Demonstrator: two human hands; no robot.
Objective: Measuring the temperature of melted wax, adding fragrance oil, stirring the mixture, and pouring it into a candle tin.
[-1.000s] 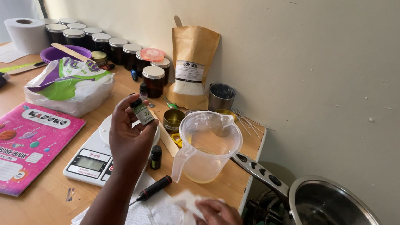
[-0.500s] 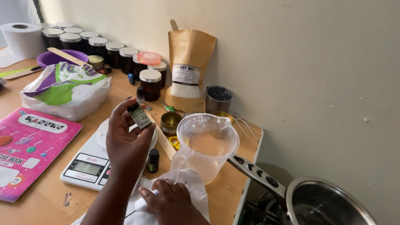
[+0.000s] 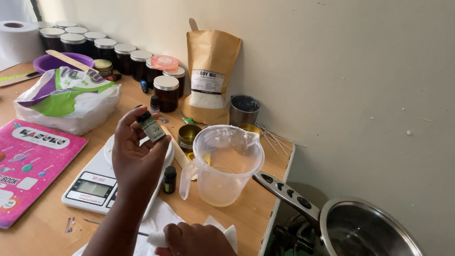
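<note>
Our left hand (image 3: 138,156) is raised over the white scale (image 3: 96,185), its grip pinching a small dark bottle (image 3: 151,127) just left of the clear plastic jug (image 3: 224,163), while our right hand (image 3: 200,249) is closed around white tissue (image 3: 160,237) at the near bench (image 3: 37,232) edge.

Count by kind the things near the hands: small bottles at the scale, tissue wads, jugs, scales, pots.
Bottles: 2, one in the left hand
Tissue wad, in the right hand: 1
Jug: 1
Scale: 1
Pot: 1
Total: 6
</note>
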